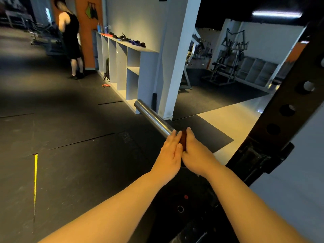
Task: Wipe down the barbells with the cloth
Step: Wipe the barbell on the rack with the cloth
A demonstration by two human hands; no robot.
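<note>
My hands are together at the centre of the frame, closed in on the barbell (152, 116) from both sides where its steel sleeve runs toward the upper left. The dark reddish cloth (183, 141) is sandwiched between them, and only a narrow strip of it shows. My right hand (195, 151) seems to wrap it round the bar, though I cannot see the fingers underneath. My left hand (169, 153) lies flat against it, fingers straight and pointing along the sleeve.

I judge the wipe is in hand on the inner part of the sleeve, and the bare length beyond my fingertips looks like the part left to do. To do it well I would clamp the cloth fully round the steel, then slide outward to the far end in one firm stroke, twisting my wrists so the underside gets rubbed too. The cloth should sit between skin and metal all the way. The black rack upright (280, 120) stands close at the right, so my elbow needs room there.
</note>
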